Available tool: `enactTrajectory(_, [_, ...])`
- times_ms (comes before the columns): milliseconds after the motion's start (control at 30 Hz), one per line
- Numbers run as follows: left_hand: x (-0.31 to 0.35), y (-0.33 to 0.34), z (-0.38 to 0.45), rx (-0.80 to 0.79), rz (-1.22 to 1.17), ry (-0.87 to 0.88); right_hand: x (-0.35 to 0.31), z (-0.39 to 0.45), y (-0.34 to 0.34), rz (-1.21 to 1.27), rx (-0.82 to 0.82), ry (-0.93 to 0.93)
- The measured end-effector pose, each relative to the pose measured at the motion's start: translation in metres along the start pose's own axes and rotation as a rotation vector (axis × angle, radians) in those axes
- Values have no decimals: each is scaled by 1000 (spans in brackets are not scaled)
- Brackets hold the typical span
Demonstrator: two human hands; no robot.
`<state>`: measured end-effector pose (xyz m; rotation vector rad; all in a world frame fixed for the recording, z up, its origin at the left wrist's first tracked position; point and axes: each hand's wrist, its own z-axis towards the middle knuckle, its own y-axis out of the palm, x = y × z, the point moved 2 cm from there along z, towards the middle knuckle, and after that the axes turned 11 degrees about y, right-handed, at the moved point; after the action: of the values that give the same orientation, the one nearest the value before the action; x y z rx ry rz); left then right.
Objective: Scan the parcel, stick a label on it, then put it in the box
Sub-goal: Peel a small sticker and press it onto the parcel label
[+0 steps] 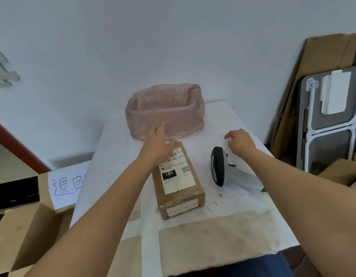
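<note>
A brown cardboard parcel (180, 188) with a white shipping label lies in the middle of the white table (117, 148). My left hand (158, 141) hovers over its far end, fingers apart, holding nothing. A grey and black barcode scanner (219, 166) lies to the right of the parcel. Beyond the scanner my right hand (240, 141) pinches the edge of a small white label sheet (225, 136) on the table. An open cardboard box (23, 232) stands at the lower left, beside the table.
A bin lined with a pink plastic bag (165, 111) stands at the table's far side. A box with a handwritten paper sign (67, 184) sits left of the table. Flat cardboard and a folded table (331, 116) lean against the wall at right.
</note>
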<state>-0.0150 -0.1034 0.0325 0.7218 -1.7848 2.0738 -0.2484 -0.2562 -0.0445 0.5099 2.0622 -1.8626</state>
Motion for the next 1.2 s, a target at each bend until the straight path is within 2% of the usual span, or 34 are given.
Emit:
enactTrajectory(367, [-4,-3,-6,8,2,7,4,-6,-3,-1,118,37])
enactTrajectory(500, [1,-4,-8,26,-17,28,1,-15,-13,142,149,51])
enactTrajectory(633, [12,-4,-12,69,-68,102,-20,-29,-30,410,197,-22])
enactTrajectory(767, [21,-4,-15,116,-150,123,-53,-50,-35,638,116,-130])
enactTrajectory(933, [27,-8,-26,172,-233,94,-85,-80,-30,714,3,-209])
enactTrajectory(1067, [21,-10,-36,219,-457,15,-94,-101,-24,725,-117,-256])
enactTrajectory(1200, [15,-8,-46,191,-601,-18,-99,-121,-22,719,-200,-297])
